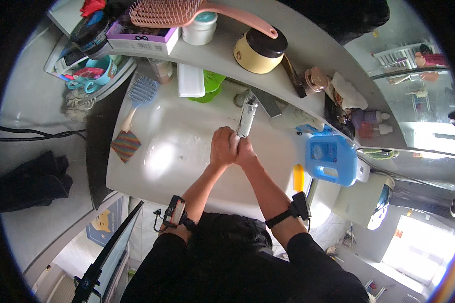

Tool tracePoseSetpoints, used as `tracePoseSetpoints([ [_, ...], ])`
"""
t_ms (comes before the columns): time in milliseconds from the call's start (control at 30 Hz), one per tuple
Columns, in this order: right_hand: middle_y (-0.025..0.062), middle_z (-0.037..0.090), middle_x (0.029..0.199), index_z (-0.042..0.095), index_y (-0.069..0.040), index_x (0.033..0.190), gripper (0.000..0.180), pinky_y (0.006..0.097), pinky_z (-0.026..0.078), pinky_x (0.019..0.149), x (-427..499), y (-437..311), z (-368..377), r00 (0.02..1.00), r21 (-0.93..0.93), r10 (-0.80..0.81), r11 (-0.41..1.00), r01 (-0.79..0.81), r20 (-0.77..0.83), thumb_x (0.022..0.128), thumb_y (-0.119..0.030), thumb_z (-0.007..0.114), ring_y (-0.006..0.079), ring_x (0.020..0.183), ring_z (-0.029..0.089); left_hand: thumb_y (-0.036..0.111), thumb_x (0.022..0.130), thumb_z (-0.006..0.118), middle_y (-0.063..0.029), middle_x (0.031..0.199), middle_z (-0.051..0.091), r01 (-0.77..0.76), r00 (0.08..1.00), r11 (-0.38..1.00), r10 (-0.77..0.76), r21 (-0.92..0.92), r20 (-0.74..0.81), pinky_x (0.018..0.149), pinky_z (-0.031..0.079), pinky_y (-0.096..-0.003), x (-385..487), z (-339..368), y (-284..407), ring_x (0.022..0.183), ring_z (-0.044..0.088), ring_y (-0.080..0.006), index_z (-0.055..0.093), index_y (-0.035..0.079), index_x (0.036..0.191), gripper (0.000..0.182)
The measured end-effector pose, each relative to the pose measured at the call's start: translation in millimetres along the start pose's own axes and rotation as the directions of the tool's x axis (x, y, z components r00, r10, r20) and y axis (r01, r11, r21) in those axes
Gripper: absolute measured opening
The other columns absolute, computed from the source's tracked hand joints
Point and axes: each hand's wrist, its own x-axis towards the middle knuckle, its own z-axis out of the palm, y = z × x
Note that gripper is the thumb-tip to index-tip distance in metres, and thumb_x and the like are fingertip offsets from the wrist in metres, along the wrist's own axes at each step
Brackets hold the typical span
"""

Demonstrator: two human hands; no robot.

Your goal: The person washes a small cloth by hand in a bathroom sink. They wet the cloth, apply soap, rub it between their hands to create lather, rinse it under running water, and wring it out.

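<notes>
My left hand (223,147) and my right hand (245,150) are pressed together over the white washbasin (189,166). Just beyond the fingers is the shiny metal faucet (247,119), its spout end close to my right hand. The fingers are curled and overlap, so whether anything lies between the palms is hidden. On the basin's left rim rests a blue-bristled hairbrush (140,94) with a pale handle, its end by a striped woven cloth square (126,146). A green leaf-shaped dish (209,89) and a white rectangular box (190,80) sit at the back.
A shelf overhangs the basin's back, bearing a pink hairbrush (227,11), a cream jar with black lid (259,51) and a white tub (200,30). At right stand a blue jug (331,159) and a yellow object (298,177). Turquoise cups (104,70) fill a corner rack.
</notes>
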Motion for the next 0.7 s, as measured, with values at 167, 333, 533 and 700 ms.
tracePoseSetpoints([
  [167,0.0057,0.062,0.105,0.056,-0.011,0.11,0.035,0.0402,0.049,0.09,-39,-8,29,0.999,-0.011,0.011,1.0,-0.01,0.034,0.1,-0.038,0.036,0.0232,0.098,0.059,0.019,0.077,0.058,-0.0186,0.08,0.061,-0.019,0.998,0.99,0.011,0.141,0.055,0.074,0.047,-0.0506,13,9,2,0.081,0.059,-0.0406,0.057,0.001,0.074,0.018],
  [333,0.005,0.06,0.116,0.055,-0.012,0.119,0.034,0.0407,0.046,0.097,-48,-9,27,0.994,-0.159,0.015,0.987,-0.032,-0.11,0.099,-0.034,0.037,0.0224,0.109,0.057,0.023,0.081,0.055,-0.0208,0.066,0.063,0.166,0.983,0.98,-0.174,0.112,0.058,0.065,0.05,-0.0496,20,15,1,0.066,0.063,-0.0424,0.06,0.0,0.071,0.026],
  [533,0.0042,0.058,0.119,0.052,-0.008,0.125,0.044,0.0375,0.048,0.093,-31,10,7,0.975,-0.244,-0.158,0.963,0.117,-0.154,0.097,-0.042,0.05,0.0189,0.108,0.058,0.029,0.091,0.048,-0.0216,0.098,0.064,0.649,0.675,0.53,-0.732,-0.546,0.092,0.077,0.05,-0.0441,5,26,-16,0.089,0.063,-0.037,0.061,0.002,0.109,0.035],
  [700,0.004,0.06,0.1,0.055,-0.005,0.121,0.054,0.0317,0.05,0.077,-13,30,21,0.928,-0.273,-0.3,0.932,0.237,-0.219,0.089,-0.046,0.064,0.0149,0.089,0.059,0.037,0.099,0.033,-0.0217,0.113,0.06,0.289,0.954,0.956,-0.283,0.046,-0.103,0.093,0.043,-0.0436,0,16,-34,0.102,0.056,-0.0404,0.055,0.001,0.122,0.049],
])
